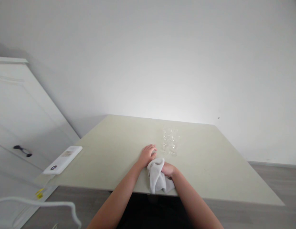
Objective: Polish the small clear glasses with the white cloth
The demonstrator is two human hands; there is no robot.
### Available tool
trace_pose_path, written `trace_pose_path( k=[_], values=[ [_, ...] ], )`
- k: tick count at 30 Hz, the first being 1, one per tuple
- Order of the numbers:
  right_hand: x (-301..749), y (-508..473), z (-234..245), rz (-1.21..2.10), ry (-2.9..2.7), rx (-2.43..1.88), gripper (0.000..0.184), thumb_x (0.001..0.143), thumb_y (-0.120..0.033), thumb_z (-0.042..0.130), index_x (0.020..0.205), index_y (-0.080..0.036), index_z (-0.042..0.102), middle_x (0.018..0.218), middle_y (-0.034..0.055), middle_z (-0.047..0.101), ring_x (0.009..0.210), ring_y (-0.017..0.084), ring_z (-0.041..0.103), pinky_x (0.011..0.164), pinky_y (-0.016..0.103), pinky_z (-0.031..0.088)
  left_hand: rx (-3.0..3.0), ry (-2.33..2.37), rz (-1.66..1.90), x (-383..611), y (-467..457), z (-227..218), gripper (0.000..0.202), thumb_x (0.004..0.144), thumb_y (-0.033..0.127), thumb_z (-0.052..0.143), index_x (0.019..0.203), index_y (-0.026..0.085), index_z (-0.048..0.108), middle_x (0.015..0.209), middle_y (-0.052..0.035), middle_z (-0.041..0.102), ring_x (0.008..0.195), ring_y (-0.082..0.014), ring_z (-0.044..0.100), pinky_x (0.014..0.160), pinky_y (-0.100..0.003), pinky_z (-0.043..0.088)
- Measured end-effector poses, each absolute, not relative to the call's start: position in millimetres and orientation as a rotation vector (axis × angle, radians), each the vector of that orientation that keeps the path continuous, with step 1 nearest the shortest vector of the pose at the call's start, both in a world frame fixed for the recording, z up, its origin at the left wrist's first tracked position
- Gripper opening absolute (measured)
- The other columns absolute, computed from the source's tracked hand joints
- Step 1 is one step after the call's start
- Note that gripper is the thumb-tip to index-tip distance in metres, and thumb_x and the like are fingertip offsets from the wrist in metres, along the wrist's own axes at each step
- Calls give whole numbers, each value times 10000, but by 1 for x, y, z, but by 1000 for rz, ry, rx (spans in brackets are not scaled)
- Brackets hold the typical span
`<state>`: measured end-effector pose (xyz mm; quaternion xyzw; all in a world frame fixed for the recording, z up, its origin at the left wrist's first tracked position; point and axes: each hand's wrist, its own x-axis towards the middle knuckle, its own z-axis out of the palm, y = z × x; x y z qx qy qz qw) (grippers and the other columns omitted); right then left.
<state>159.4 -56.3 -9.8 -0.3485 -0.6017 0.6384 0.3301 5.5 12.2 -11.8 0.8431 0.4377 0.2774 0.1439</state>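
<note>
Bunched up at the table's near edge is a pale grey cloth (pixel 157 176), one end hanging close to the edge. My right hand (pixel 168 169) is closed on it, its fingers mostly covered by the folds. Just left of the cloth, my left hand (pixel 148 154) is low over the table, fingers stretched to the right and thumb apart; I make out nothing between them. Beyond both hands stands a close group of several clear glasses (pixel 170 140), their outlines faint against the tabletop.
The pale table (pixel 234 178) reaches back to a white wall (pixel 148 57). At its left edge lies a white flat device (pixel 63 160) with a cable. A white cabinet (pixel 24 121) with a dark handle stands at the left. A white tube (pixel 38 202) curves at lower left.
</note>
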Motion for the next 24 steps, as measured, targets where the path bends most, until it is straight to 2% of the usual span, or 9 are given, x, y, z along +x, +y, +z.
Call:
trace_pose_path(
  k=[12,24],
  values=[
    [160,-60,-6,1698,-1543,-922,353,662,-419,709,871,-135,698,829,66,658,915,239,573,859,356,467,2433,1255,798,5,11,-12,258,804,217,548,1043,195,641,1304,-92,591,1264,-244,483,1104,-429,340],
    [159,-59,-7,1697,-1537,-945,367,660,-408,703,915,-144,692,820,55,654,887,237,584,820,351,479,2443,1268,773,5,12,-13,267,809,225,546,1057,209,646,1308,-83,590,1259,-244,487,1105,-437,341]
  ],
)
